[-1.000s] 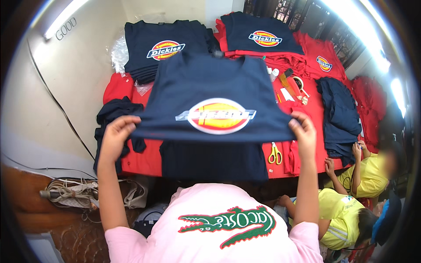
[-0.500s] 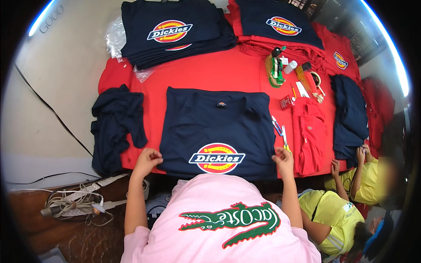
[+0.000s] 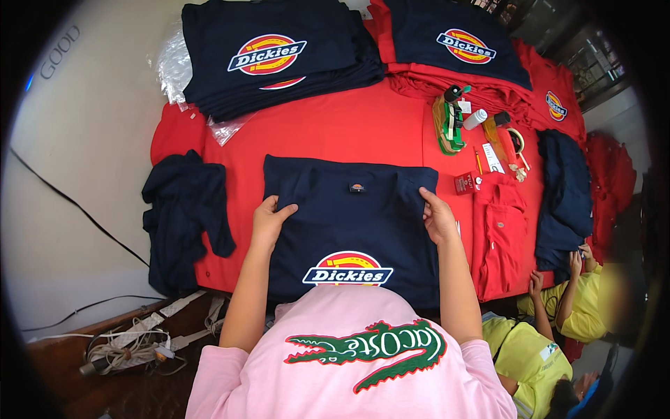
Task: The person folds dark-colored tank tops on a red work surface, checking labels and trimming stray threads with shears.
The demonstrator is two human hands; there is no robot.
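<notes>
A folded navy T-shirt (image 3: 335,216) lies in front of me on red cloth, with a round red and yellow print near its lower edge and a small neck label above. My left hand (image 3: 271,221) is over the shirt's left edge, thumb and forefinger apart. At the right edge, my right hand (image 3: 440,218) has its forefinger stretched toward the shirt's upper corner and its thumb apart from it. Neither hand visibly grips the fabric. My body covers the shirt's nearest part.
Stacks of folded navy shirts (image 3: 272,77) and red shirts (image 3: 464,80) stand at the back. A crumpled navy garment (image 3: 185,216) lies left. To the right are a green tape dispenser (image 3: 450,126), a white bottle (image 3: 476,119) and a folded red garment (image 3: 499,237). People in yellow (image 3: 537,359) work at the right.
Both hands have moved from the shirt's lower sides up and inward toward its upper part. My body has leaned forward, covering more of the shirt's near edge and the scissors at the right.
</notes>
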